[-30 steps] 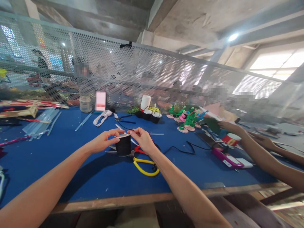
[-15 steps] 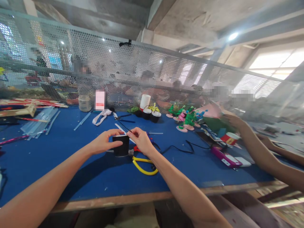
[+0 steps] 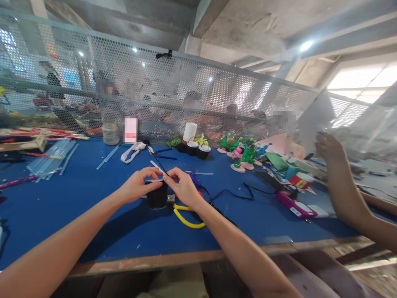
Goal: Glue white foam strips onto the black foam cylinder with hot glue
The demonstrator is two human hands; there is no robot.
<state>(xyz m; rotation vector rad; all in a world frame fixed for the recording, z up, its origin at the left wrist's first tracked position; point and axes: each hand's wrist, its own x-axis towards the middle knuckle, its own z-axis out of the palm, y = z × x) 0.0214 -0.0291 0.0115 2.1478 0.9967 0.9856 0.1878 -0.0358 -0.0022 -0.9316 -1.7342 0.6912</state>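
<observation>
Found black cup (image 3: 157,196) upright, midway between front and back edges of tabletop (image 3: 124,244), gripped at rim by fingers of left hand (image 3: 135,186); black strip (image 3: 160,164) pinched in fingers of right hand (image 3: 182,188). Noted two cups (image 3: 203,154) near back edge with handles arched; on held cup, detected no arch yet.

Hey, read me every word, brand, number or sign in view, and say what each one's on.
None can be read for certain.
Red-and-white cup: marking on its side, too blurred to read.
Purple device: pale label, too small to read.
Pink card: red patch near the bottom, any print too blurred.
Black cup: no lettering shows.
</observation>
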